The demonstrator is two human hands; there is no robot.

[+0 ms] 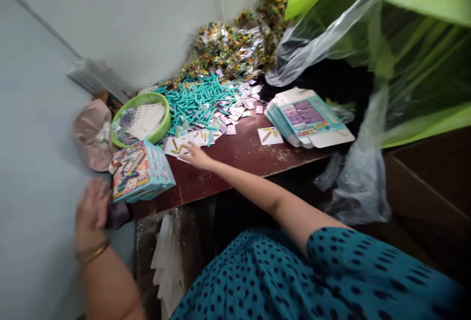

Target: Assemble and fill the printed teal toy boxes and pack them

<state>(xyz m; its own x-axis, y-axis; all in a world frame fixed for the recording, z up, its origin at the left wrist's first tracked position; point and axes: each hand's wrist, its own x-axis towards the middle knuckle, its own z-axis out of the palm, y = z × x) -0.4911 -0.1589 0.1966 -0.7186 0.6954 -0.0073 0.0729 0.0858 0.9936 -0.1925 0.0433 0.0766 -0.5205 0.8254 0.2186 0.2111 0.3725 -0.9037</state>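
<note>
My left hand (91, 207), a bracelet at its wrist, is raised at the left with its fingers stretched out and somewhat blurred. It holds nothing that I can see. Just beyond it, a stack of printed toy boxes (142, 170) stands on the table's front left corner. My right hand (197, 155) reaches across the table, fingers apart, the tips over white printed cards (174, 146). Whether they touch the cards is unclear. Behind the cards lies a heap of teal sticks (198, 99), with small pink and white packets (239, 109) along its right side.
A green basket (167, 114) with papers and bags stands beside a pink cap (93, 133). Flat printed cartons (309, 119) and a single card (270, 136) lie on the right of the dark red table (239, 138). Bagged colourful pieces (235, 45) are heaped against the wall; plastic sheeting (368, 173) hangs right.
</note>
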